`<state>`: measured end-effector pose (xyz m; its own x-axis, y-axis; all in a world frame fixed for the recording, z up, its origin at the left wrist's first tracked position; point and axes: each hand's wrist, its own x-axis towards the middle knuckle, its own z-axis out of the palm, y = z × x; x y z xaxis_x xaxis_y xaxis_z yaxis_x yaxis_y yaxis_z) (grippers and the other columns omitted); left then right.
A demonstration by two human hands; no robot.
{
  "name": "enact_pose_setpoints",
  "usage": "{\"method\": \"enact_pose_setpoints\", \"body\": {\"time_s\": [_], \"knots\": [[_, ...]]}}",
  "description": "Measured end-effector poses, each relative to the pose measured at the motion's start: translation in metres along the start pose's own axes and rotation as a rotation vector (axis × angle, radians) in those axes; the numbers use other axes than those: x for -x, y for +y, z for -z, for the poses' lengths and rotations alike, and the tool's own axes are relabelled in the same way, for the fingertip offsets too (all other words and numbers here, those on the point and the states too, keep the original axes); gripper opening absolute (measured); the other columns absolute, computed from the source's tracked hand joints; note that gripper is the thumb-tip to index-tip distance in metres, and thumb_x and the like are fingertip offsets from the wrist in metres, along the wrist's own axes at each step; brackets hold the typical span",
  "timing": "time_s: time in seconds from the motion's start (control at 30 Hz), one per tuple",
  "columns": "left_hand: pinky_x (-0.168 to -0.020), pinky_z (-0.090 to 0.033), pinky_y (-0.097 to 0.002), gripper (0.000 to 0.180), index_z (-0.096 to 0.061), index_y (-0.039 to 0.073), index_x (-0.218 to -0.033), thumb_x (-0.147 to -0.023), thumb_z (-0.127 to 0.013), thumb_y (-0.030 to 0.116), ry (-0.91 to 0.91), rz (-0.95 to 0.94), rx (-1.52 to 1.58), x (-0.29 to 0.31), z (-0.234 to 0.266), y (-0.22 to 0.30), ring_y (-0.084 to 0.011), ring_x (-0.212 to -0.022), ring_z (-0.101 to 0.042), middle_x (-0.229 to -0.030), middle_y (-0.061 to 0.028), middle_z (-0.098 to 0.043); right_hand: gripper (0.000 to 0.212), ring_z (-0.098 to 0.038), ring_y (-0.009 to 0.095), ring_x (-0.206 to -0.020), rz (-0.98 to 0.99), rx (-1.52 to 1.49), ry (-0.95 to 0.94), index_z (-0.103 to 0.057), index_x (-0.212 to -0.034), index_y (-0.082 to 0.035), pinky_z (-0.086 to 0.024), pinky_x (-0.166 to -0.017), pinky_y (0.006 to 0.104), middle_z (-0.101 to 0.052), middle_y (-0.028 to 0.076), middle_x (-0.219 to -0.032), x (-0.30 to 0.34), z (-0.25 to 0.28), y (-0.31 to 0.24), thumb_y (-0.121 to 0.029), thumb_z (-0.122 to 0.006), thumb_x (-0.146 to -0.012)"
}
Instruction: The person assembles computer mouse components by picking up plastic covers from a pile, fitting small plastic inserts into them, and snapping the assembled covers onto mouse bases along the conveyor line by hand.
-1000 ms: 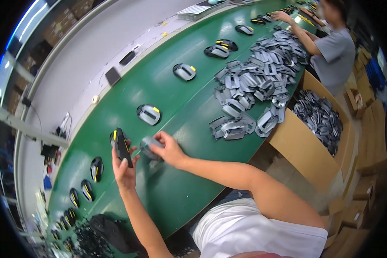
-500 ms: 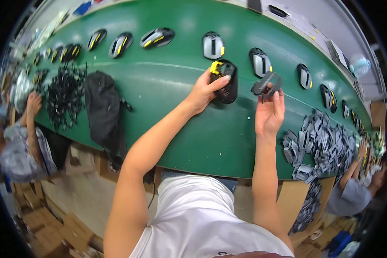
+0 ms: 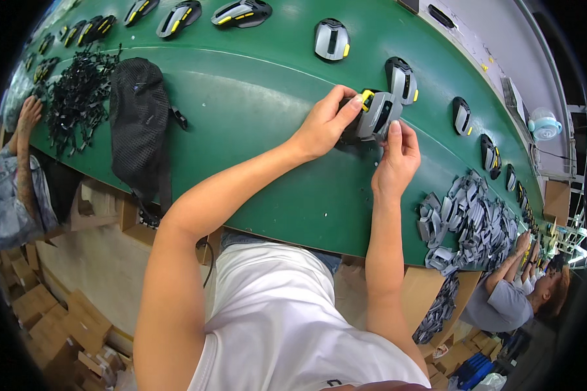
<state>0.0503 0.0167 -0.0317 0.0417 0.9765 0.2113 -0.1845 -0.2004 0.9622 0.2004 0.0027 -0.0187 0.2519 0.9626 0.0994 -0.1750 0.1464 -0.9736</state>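
A black mouse-shaped housing (image 3: 350, 131) with a yellow insert is gripped between the thumb and fingers of my left hand (image 3: 323, 127), above the middle of the green table (image 3: 274, 176). Against its top lies a grey cover (image 3: 379, 117), which my right hand (image 3: 398, 159) pinches at its near right edge. My fingers partly hide the housing, and I cannot tell whether the cover is seated. Just beyond my hands rests a grey and black mouse-shaped unit (image 3: 402, 79) with a yellow side piece, and another such unit (image 3: 332, 39) lies farther left.
Right of my forearm, grey covers (image 3: 466, 218) lie heaped, above a cardboard box (image 3: 421, 296) holding more. On the left are a black bag (image 3: 137, 117) and a pile of small black parts (image 3: 78, 98). Co-workers sit at both ends; one's hand (image 3: 29, 114) is by the pile.
The grey cover, held apart to the right before, is now against the black housing. My hands have come together. The whole view has shifted, with the table's far side higher.
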Motion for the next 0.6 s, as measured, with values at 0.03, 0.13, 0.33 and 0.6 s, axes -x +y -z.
{"method": "enact_pose_setpoints", "body": {"time_s": [0.03,0.13,0.33,0.6], "knots": [[-0.075,-0.045,-0.0302,0.041,-0.048,-0.004,-0.107,-0.094,-0.050,0.035,-0.013,0.026,0.037,0.000,0.000,-0.003,-0.0169,-0.084,-0.055,-0.094,-0.0126,-0.060,0.021,-0.056,0.007,-0.078,-0.001,0.001,0.004,-0.059,-0.102,0.003,-0.045,-0.066,0.0209,-0.061,0.004,-0.089,0.001,0.000,0.001,-0.012,-0.065,-0.088],[-0.075,-0.044,-0.0274,0.042,-0.047,-0.004,-0.110,-0.093,-0.053,0.034,-0.052,0.083,0.120,-0.002,0.000,-0.008,-0.0134,-0.087,-0.053,-0.096,-0.0120,-0.059,0.018,-0.055,0.006,-0.071,0.038,0.006,0.016,-0.059,-0.098,0.002,-0.044,-0.060,0.0204,-0.061,0.003,-0.085,0.003,-0.003,0.003,-0.012,-0.064,-0.088],[-0.077,-0.044,-0.0251,0.041,-0.047,-0.004,-0.110,-0.092,-0.057,0.032,-0.018,0.141,0.161,0.000,-0.001,-0.004,-0.0116,-0.090,-0.053,-0.099,-0.0100,-0.058,0.017,-0.053,0.007,-0.063,0.040,0.020,-0.047,-0.057,-0.093,0.001,-0.042,-0.057,0.0205,-0.059,0.002,-0.081,0.005,-0.003,-0.004,-0.013,-0.065,-0.087],[-0.075,-0.043,-0.0217,0.040,-0.050,-0.002,-0.112,-0.089,-0.061,0.029,-0.185,0.139,0.165,-0.005,0.007,0.005,-0.0071,-0.085,-0.050,-0.098,-0.0039,-0.056,0.029,-0.054,0.009,-0.084,-0.110,-0.019,-0.162,-0.055,-0.104,0.002,-0.044,-0.074,0.0229,-0.059,0.005,-0.095,0.004,-0.008,-0.007,-0.016,-0.068,-0.086]]}}
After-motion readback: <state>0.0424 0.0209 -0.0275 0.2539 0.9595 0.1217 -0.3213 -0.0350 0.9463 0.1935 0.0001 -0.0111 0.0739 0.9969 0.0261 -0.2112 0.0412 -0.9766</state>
